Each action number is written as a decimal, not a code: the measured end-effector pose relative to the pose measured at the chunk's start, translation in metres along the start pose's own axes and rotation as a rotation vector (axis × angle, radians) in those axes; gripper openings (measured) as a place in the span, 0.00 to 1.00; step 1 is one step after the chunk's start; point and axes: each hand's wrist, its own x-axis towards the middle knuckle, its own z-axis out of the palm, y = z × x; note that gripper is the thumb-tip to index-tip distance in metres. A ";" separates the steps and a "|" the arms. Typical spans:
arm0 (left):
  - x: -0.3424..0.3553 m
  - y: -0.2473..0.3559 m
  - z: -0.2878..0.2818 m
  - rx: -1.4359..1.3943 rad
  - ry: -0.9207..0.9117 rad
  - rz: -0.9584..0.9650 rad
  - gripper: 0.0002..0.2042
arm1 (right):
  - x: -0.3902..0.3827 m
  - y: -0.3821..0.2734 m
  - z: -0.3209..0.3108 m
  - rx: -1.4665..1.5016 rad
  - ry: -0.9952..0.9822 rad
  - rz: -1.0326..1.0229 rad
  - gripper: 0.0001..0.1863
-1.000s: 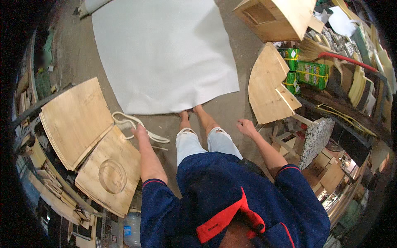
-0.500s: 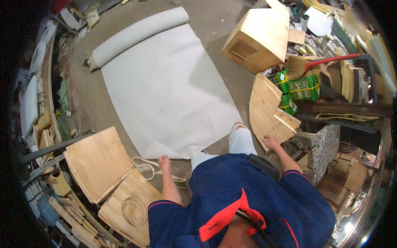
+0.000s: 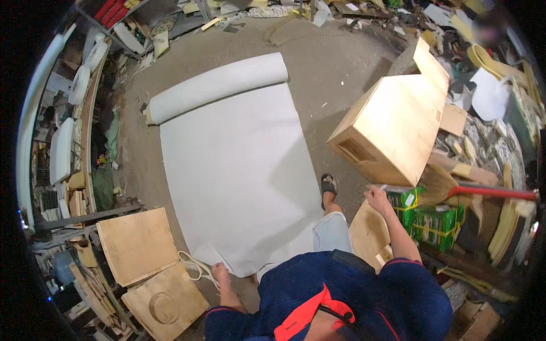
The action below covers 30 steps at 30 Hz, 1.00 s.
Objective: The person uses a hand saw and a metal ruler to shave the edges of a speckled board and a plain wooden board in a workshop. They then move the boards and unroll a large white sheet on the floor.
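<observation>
A wide white sheet (image 3: 239,165) lies unrolled on the floor ahead of me, its far end still wound in a thick roll (image 3: 222,88). My left hand (image 3: 220,274) is closed at the sheet's near left corner, where a flap is folded up; its fingers seem to pinch the edge. Beside that hand a cream strap (image 3: 193,266) lies looped. Out to the right, my right hand (image 3: 376,199) is held with curled fingers above a curved plywood piece (image 3: 367,227), and nothing shows in it. My sandalled foot (image 3: 328,190) is by the sheet's right edge.
Plywood panels (image 3: 139,244) and a board with a round ring (image 3: 165,308) lie at left. A large plywood box (image 3: 392,128) stands at right, near green strapped packs (image 3: 435,224) and a red-handled tool (image 3: 492,192). Scrap piles and shelves (image 3: 85,113) line the sides.
The view has shifted, so the sheet and roll sit lower and further right. My right foot has come into view beside the sheet. My right hand has swung forward past the curved plywood.
</observation>
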 end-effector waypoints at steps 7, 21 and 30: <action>-0.131 0.110 0.191 0.687 -0.226 0.407 0.17 | 0.120 0.056 -0.104 0.325 -0.050 0.154 0.19; -0.210 0.294 0.279 0.578 -0.153 -0.004 0.20 | 0.478 -0.003 -0.170 0.136 -0.111 -0.076 0.20; -0.106 0.577 0.450 0.230 -0.336 0.291 0.21 | 0.647 -0.127 -0.127 0.061 -0.663 -0.339 0.28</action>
